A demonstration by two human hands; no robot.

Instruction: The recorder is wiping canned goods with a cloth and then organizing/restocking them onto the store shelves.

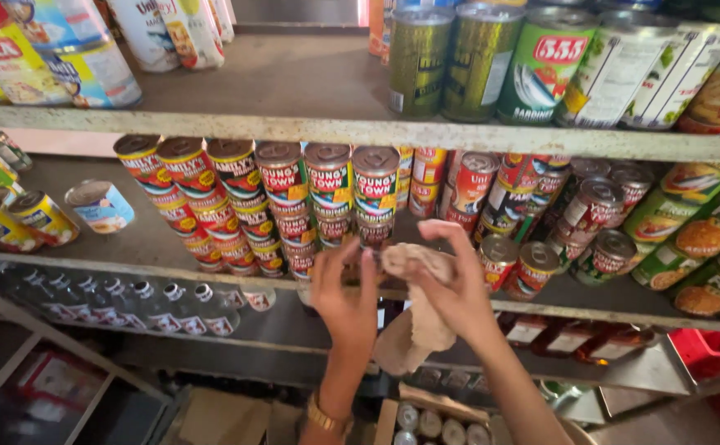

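Beige cloth (416, 317) hung bunched between both hands, in front of the middle shelf (88, 247) at about its front edge. The right hand (457, 284) gripped the top of it, fingers (434, 233) curled closed over the wad, while the left hand (345, 292) held it from the other side, its fingers bent against the fabric and the thumb side pressed to it. A gold bracelet (327, 419) sat on the left wrist.

Just behind the cloth stood rows of red-labelled cans (212, 214), stacked deep and tidy. To the right, more cans (599, 222) lay in looser order, some tilted. One pale blue can (100, 206) lay on its side well to the left, near a few yellow cans (22, 218).

As a judgement: the wiping looked to be somewhere in mid-course. No can was lifted out and the cloth touched neither a can nor the shelf, so it seemed to be getting folded or regripped rather than applied. Whether any cans were already wiped could not be told; none showed a clear difference in shine. Bare shelf board on the left and on the top shelf (294, 82) looked dull and dusty, which suggested much was left. Bottles (162, 309) below and a box of cans (434, 424) on the floor appeared untouched.
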